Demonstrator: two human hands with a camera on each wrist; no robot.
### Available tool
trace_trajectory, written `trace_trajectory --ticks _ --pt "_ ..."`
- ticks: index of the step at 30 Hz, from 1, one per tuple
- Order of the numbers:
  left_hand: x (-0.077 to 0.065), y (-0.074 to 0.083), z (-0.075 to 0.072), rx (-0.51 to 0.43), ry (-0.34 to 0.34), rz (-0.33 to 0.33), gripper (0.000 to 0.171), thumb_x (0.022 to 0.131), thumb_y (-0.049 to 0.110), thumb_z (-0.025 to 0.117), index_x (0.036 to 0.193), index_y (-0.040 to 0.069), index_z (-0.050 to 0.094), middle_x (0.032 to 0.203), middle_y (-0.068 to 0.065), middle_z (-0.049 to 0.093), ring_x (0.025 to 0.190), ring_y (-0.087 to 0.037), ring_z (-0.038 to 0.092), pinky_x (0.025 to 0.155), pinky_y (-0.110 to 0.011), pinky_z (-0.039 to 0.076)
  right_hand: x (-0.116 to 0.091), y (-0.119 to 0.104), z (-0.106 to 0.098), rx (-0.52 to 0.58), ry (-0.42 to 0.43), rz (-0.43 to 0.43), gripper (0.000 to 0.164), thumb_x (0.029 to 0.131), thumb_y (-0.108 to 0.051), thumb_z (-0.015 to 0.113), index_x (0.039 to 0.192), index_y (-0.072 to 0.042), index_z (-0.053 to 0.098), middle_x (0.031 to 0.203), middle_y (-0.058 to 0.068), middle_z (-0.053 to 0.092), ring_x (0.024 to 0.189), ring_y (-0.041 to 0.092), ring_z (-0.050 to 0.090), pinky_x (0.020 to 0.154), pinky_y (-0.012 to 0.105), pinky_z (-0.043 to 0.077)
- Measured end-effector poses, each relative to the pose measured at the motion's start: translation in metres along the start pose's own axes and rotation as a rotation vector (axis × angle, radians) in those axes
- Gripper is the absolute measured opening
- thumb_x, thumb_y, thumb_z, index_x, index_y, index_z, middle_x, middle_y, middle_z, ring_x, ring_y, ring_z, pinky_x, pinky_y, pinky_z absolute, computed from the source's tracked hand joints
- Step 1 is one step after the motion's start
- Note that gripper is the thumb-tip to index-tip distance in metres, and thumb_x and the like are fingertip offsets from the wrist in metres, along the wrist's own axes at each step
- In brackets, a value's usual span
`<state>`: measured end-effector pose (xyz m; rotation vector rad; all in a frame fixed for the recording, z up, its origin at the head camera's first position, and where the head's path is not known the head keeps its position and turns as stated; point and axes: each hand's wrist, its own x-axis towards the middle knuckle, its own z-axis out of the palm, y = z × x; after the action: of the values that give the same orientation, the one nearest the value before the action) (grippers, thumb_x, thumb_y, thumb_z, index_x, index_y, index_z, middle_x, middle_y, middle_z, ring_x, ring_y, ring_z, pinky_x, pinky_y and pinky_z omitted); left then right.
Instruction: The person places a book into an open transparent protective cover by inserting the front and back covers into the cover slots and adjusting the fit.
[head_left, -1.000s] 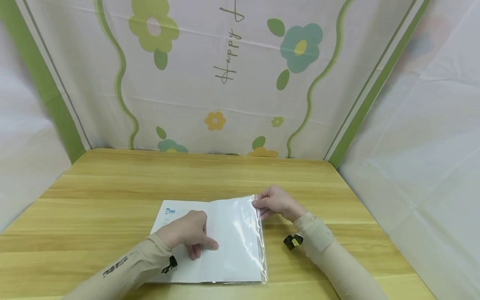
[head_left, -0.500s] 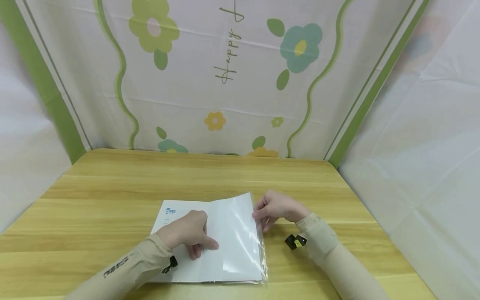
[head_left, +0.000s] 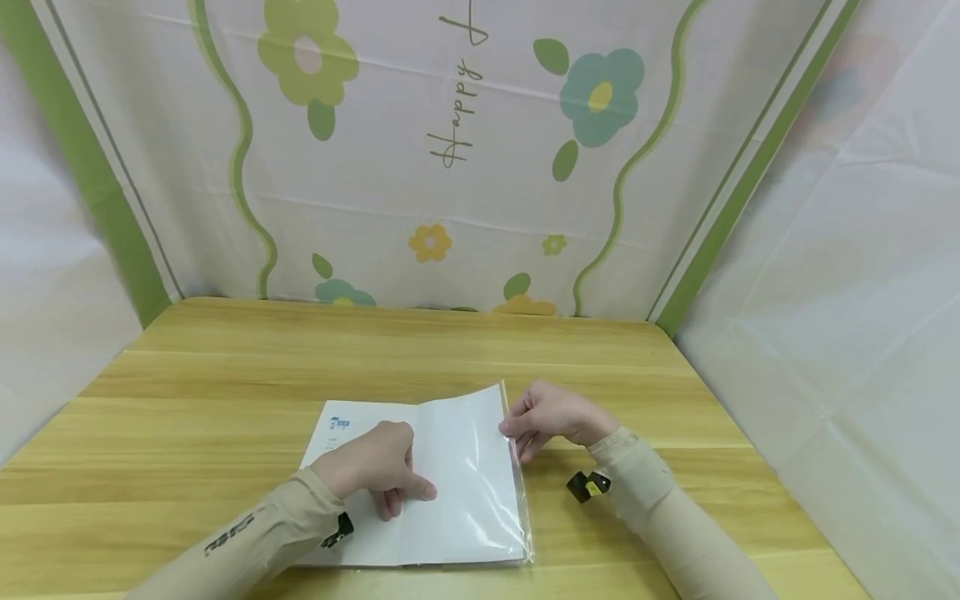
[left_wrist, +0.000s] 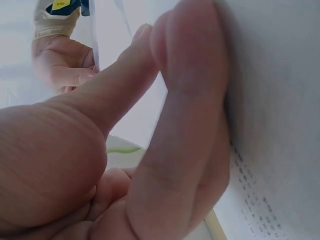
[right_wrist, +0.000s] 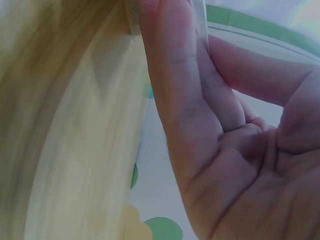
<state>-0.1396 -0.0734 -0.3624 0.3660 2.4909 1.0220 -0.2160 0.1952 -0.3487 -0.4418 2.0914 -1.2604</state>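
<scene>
A white booklet (head_left: 375,542) lies open on the wooden table, with a small blue print at the top of its left page. Over its right side (head_left: 476,483) is a glossy clear plastic cover (head_left: 523,521), which sticks out past the right edge. My left hand (head_left: 378,467) presses on the booklet near the fold, thumb stretched to the right and fingertips down on the page. My right hand (head_left: 551,415) pinches the upper right edge of the plastic cover between thumb and fingers. That corner is raised. In the right wrist view, a thin edge shows between the fingers (right_wrist: 172,65).
The wooden table (head_left: 225,358) reaches back to a hanging cloth (head_left: 487,192) printed with flowers. White cloth sides (head_left: 847,333) stand left and right. A small black device (head_left: 588,486) is at the right wrist, another (head_left: 339,531) at the left.
My right hand has slid a little down the right edge, and the upper right corner has lifted and shifted slightly left. My left hand has stayed in place.
</scene>
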Motion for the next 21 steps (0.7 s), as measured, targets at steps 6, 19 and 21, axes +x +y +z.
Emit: trace_trajectory --ticks 6,19,21 --pt "-0.0002 -0.0004 -0.0003 0.008 -0.006 -0.005 0.036 0.079 0.017 0.085 0.063 -0.001 0.058 0.046 -0.009 0.058 0.039 -0.022 0.061 0.05 -0.029 0.056 0.0044 0.003 0.003 0.039 0.002 0.02 0.016 0.091 -0.003 0.068 0.08 0.008 0.069 0.068 0.017 0.066 0.058 0.021 0.066 0.063 0.042 0.059" --pt "0.0006 -0.0014 -0.0023 -0.026 -0.018 -0.002 0.036 0.078 0.016 0.085 0.064 -0.002 0.058 0.047 -0.011 0.059 0.04 -0.023 0.062 0.052 -0.029 0.056 0.0076 0.0054 0.0055 0.092 0.0 0.026 0.024 0.091 -0.004 0.068 0.07 0.006 0.062 0.064 0.016 0.064 0.056 0.022 0.065 0.065 0.044 0.059" --pt "0.0004 -0.0019 -0.0027 -0.036 -0.021 0.0 0.035 0.078 0.016 0.085 0.064 -0.002 0.057 0.047 -0.011 0.059 0.04 -0.024 0.062 0.051 -0.03 0.056 0.0078 0.006 0.0061 0.087 0.007 0.025 0.024 0.091 -0.004 0.068 0.07 0.005 0.061 0.064 0.016 0.063 0.055 0.022 0.065 0.063 0.043 0.059"
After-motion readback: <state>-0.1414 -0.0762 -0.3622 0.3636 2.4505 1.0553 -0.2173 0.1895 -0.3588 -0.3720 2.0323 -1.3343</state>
